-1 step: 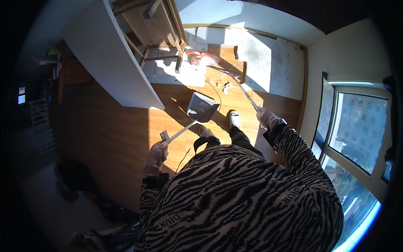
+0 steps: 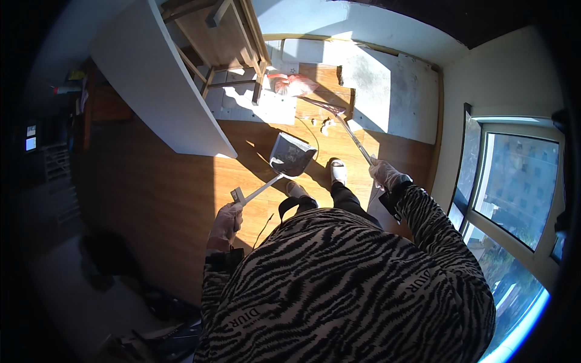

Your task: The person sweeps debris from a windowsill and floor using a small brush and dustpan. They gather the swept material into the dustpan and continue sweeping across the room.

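A brown wooden floor (image 2: 151,175) is stretching across the room, its left side lying in shadow and its middle catching bright sun. Toward its far edge a large white panel (image 2: 151,78) is slanting, with a wooden furniture frame (image 2: 227,42) standing just beyond it. Pale sheets (image 2: 369,78) are covering much of the floor's far right corner, and a window (image 2: 517,175) is letting in daylight along the right edge.

The left hand (image 2: 225,225) is grasping the pale handle of a dustpan (image 2: 290,158), whose dark pan is lying ahead and to the right of that hand, near the feet. The right hand (image 2: 388,174) is closing around a long pole (image 2: 356,137), which is running away to the left, toward a reddish plastic bag (image 2: 295,85) near the floor's far edge; whether they are touching, I cannot tell. White scraps (image 2: 327,126) are lying between dustpan and pole.

Counting, the floor is carrying one dustpan, one plastic bag and several scraps too small to number; two hands are holding one tool each, and two light slippers (image 2: 338,172) are showing
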`<move>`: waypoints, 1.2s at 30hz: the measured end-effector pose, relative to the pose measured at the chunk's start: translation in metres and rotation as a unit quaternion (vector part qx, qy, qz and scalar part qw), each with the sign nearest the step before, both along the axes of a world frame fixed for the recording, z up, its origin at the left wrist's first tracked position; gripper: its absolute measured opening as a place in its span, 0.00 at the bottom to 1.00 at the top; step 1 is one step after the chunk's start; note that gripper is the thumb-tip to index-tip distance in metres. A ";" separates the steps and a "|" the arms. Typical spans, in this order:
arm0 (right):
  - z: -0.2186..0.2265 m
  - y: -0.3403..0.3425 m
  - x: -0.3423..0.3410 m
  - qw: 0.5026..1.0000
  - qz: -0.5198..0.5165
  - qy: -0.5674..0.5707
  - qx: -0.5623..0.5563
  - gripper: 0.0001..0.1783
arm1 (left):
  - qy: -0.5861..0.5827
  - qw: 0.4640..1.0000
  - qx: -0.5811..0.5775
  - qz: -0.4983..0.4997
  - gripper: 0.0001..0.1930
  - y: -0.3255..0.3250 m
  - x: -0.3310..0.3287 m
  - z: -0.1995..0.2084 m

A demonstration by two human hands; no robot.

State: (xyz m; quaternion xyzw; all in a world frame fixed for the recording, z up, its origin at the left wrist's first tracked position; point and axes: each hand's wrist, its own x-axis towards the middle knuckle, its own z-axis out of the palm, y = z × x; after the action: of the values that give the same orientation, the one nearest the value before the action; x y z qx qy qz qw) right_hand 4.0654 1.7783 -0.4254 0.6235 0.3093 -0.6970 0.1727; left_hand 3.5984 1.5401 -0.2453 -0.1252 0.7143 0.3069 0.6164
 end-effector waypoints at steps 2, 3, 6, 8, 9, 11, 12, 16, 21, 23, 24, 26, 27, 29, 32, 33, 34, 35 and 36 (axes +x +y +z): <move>0.021 -0.018 0.001 0.995 0.081 0.002 0.059 0.24 | -0.006 1.000 0.000 0.001 0.08 0.003 -0.001 -0.004; 0.030 -0.024 0.002 0.987 0.143 -0.004 0.073 0.23 | -0.003 1.000 -0.001 0.002 0.08 0.004 -0.002 -0.006; 0.045 -0.031 0.022 0.999 0.022 0.034 -0.017 0.19 | -0.003 1.000 -0.005 -0.001 0.08 0.005 -0.005 -0.010; 0.041 -0.030 0.032 0.989 -0.081 0.092 -0.088 0.17 | -0.004 1.000 -0.008 -0.005 0.08 0.004 -0.006 -0.011; 0.036 -0.027 0.036 0.986 -0.094 0.121 -0.073 0.17 | -0.003 1.000 -0.010 -0.007 0.08 0.004 -0.006 -0.011; 0.019 -0.022 0.037 0.997 -0.018 0.057 0.043 0.17 | 0.001 1.000 -0.010 -0.008 0.09 0.003 -0.006 -0.011; 0.008 -0.019 0.034 0.992 0.050 0.021 0.114 0.17 | 0.003 1.000 -0.008 -0.008 0.09 0.003 -0.005 -0.010; -0.024 -0.008 0.018 0.826 0.440 0.003 0.352 0.18 | -0.002 1.000 -0.001 -0.004 0.10 0.004 -0.003 -0.007; -0.013 -0.014 0.017 0.877 0.344 0.020 0.334 0.20 | 0.001 1.000 -0.016 -0.002 0.08 -0.001 -0.004 -0.005; -0.002 -0.013 0.022 0.923 0.222 0.034 0.313 0.20 | -0.009 1.000 -0.012 0.009 0.07 -0.005 -0.006 -0.005; 0.002 -0.009 0.024 0.939 0.203 0.026 0.278 0.20 | -0.013 1.000 -0.009 0.016 0.08 -0.007 -0.007 -0.006; 0.004 0.003 0.028 0.881 0.327 0.009 0.341 0.19 | -0.014 1.000 -0.012 0.022 0.08 -0.011 -0.008 -0.005; 0.004 0.012 0.032 0.825 0.434 0.001 0.363 0.18 | -0.010 1.000 -0.018 0.022 0.08 -0.012 -0.007 -0.005; 0.000 0.032 0.037 0.661 0.651 -0.025 0.372 0.18 | -0.008 0.999 -0.025 0.020 0.08 -0.014 -0.006 -0.003; -0.007 0.062 0.041 0.864 0.433 -0.029 0.256 0.22 | -0.008 0.999 -0.027 0.021 0.08 -0.016 -0.004 0.000; -0.009 0.071 0.042 0.848 0.468 -0.024 0.249 0.23 | -0.002 0.999 -0.028 0.025 0.08 -0.016 -0.004 0.001; -0.010 0.076 0.042 0.745 0.619 -0.045 0.245 0.24 | 0.004 0.999 -0.029 0.030 0.08 -0.017 -0.004 0.001; -0.010 0.081 0.043 0.522 0.810 -0.060 0.262 0.26 | 0.002 0.999 -0.029 0.028 0.08 -0.017 -0.004 0.002; -0.011 0.083 0.041 0.362 0.892 -0.057 0.264 0.27 | -0.001 0.999 -0.028 0.027 0.08 -0.018 -0.003 0.002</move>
State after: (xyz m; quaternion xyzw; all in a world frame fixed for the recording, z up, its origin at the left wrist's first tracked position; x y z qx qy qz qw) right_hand 4.1067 1.8616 -0.4359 0.0346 0.8424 0.0192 0.5373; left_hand 3.5950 1.5219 -0.2435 -0.1620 0.7185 0.3032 0.6046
